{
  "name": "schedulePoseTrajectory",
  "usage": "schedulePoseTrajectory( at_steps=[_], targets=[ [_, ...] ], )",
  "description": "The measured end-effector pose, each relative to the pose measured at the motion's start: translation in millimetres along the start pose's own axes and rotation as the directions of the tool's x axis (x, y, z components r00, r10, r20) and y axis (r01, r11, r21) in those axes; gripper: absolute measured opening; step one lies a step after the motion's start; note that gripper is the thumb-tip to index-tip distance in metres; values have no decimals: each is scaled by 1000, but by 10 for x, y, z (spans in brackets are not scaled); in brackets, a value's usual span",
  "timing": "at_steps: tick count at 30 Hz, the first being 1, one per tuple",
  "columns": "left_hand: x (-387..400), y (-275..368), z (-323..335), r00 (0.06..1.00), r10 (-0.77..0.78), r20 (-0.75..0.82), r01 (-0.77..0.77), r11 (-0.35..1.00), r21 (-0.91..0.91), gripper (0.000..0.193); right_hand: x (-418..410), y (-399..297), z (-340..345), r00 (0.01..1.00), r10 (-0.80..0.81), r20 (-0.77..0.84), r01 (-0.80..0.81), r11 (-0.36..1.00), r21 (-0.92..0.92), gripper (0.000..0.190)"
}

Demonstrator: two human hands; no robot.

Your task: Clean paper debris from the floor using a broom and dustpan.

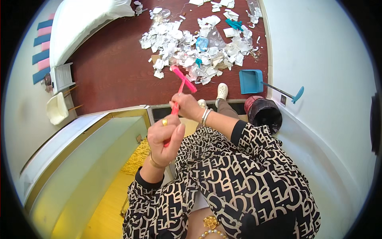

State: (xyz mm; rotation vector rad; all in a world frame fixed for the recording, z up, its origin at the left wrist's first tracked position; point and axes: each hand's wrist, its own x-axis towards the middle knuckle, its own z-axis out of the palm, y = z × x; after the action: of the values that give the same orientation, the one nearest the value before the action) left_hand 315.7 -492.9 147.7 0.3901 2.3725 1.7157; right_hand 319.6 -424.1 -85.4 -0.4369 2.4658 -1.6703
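Observation:
My left hand (165, 137) is closed around the upper end of a pink broom (185, 80). Farther down the same red-pink handle, my right hand (189, 104) grips it too. The narrow broom head reaches the near edge of a heap of waste paper (194, 50) on the dark red floor; I cannot tell whether it touches the floor. Crumpled white sheets and clear plastic make up most of the heap. A light blue item (202, 43) and a teal glove-like piece (234, 24) lie among them.
A blue long-handled dustpan (251, 85) stands by the right wall. Beside it is a bin with a black bag (265, 113). A frosted glass door (89, 161) is at my left. Beyond are a cream stool (56, 109), a small white cabinet (63, 76) and a white-covered bed (80, 24).

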Motion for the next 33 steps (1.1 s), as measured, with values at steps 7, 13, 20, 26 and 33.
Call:
schedulePoseTrajectory(
  at_steps=[7,13,20,26,33],
  targets=[
    [-1,-516,330,991,-130,44,123,984,127,32,-196,379,242,995,38,87,-52,985,163,11],
    [24,-326,359,1000,20,-7,-21,991,-129,31,-135,425,-345,997,46,-59,-53,993,-110,11],
    [-246,62,268,985,161,-66,-172,950,-260,28,-277,4,-551,998,-32,-48,23,983,-180,10],
    [-59,-284,441,992,-127,8,126,989,74,32,-340,443,-38,996,86,12,-86,995,-49,9],
    [159,-422,526,998,57,20,-52,978,-204,35,-151,648,-652,995,58,-83,-77,967,-244,9]
  ],
)
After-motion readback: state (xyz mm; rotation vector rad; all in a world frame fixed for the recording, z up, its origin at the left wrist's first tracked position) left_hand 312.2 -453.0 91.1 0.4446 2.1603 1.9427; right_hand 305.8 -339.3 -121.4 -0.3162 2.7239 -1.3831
